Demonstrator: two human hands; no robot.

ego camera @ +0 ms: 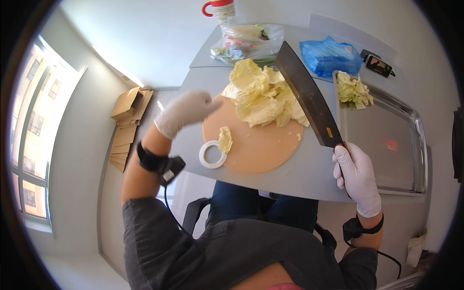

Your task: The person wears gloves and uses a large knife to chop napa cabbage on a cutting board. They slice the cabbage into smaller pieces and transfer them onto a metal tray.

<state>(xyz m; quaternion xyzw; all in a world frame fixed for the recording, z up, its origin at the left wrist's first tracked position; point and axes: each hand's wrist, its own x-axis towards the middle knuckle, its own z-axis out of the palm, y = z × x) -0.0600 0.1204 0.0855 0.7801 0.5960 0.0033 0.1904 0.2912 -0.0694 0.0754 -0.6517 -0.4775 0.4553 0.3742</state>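
Observation:
My right hand (357, 177), in a white glove, grips the handle of a large dark-bladed kitchen knife (308, 98), whose blade points up and away over the table. Left of the round cutting board (261, 156), my gloved left hand (190, 110) is raised; its fingers look partly curled, and whether they hold anything cannot be told. Pale yellow cabbage leaves (261, 98) lie heaped on the far part of the board. One small piece of leaf (225, 140) rests at the board's left edge, touching a roll of white tape (203, 154). Small scraps lie on the board.
A metal tray (384, 145) at the right holds cut cabbage (351, 90) in its far left corner. Behind are a clear plastic bag of vegetables (250, 41), a blue plastic bag (330, 56), a phone (378, 66) and a red-handled mug (223, 9). Cardboard boxes (125, 105) stand on the floor.

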